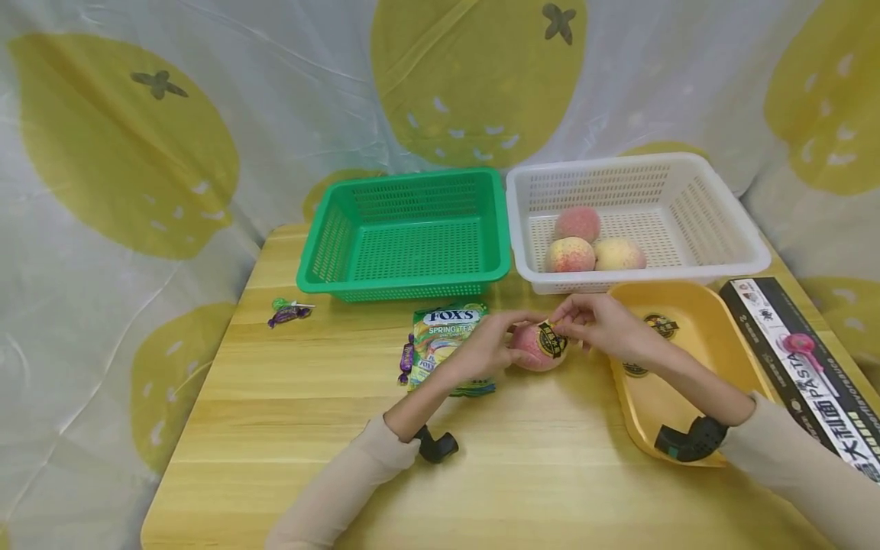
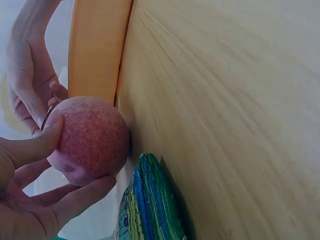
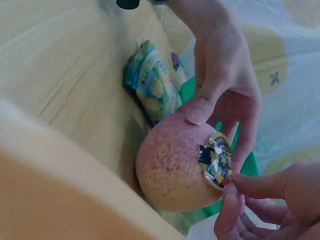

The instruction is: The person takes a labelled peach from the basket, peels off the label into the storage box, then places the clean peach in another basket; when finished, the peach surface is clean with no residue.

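Observation:
A pink peach (image 1: 528,353) sits at the middle of the table, held by my left hand (image 1: 490,348) from its left side. In the left wrist view the thumb and fingers curve round the peach (image 2: 92,140). A black and gold sticker (image 3: 218,159) lies on its skin, one part creased. My right hand (image 1: 605,327) pinches the sticker's edge between thumb and forefinger, seen closely in the right wrist view. Just left of the peach lies a green Fox's candy bag (image 1: 445,327), partly behind the left hand.
A yellow tray (image 1: 656,412) with stickers (image 1: 661,326) lies under the right forearm. Behind stand a green basket (image 1: 406,289) and a white basket (image 1: 694,272) with three peaches (image 1: 571,255). A pasta box (image 1: 759,325) bears a pink lollipop (image 1: 799,344). Wrapped candies (image 1: 289,314) lie left.

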`<state>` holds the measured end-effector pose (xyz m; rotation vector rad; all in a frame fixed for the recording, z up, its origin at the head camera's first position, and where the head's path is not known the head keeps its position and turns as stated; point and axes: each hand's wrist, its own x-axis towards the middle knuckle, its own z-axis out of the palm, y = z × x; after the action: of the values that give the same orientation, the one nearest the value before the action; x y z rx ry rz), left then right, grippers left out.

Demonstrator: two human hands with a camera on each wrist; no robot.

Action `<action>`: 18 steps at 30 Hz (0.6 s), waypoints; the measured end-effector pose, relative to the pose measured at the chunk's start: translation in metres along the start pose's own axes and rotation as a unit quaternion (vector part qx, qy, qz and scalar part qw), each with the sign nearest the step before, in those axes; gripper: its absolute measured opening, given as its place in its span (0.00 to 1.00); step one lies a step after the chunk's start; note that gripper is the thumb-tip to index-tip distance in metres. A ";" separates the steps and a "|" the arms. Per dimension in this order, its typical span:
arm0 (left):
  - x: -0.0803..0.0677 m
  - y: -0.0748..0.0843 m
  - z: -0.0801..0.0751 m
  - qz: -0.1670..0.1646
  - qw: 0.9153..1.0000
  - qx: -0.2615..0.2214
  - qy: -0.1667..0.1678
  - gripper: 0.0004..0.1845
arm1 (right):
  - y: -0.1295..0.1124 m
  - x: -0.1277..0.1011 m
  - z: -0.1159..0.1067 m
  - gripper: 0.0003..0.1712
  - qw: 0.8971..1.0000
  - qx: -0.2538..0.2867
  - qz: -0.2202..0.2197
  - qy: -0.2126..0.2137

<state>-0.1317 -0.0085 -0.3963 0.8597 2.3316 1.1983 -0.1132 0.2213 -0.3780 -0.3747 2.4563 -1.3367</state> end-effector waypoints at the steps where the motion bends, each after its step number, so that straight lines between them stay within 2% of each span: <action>1: 0.000 0.000 0.000 -0.002 1.000 -0.002 -0.001 0.31 | 0.000 0.000 -0.001 0.06 1.000 -0.001 -0.001 0.000; 10: 0.002 0.001 -0.003 -0.006 1.000 0.007 -0.008 0.33 | -0.001 -0.002 -0.006 0.05 0.999 -0.026 -0.037 -0.006; 13: 0.002 0.002 -0.003 -0.009 1.000 0.002 -0.009 0.32 | -0.006 -0.006 -0.003 0.06 0.994 -0.072 -0.074 0.023; 18: -0.001 0.002 -0.004 -0.022 1.000 -0.008 -0.005 0.31 | -0.018 -0.016 -0.002 0.10 0.981 -0.131 -0.128 0.070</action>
<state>-0.1321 -0.0105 -0.3922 0.8017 2.3174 1.1912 -0.0981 0.2195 -0.3597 -0.7036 2.7874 -1.1662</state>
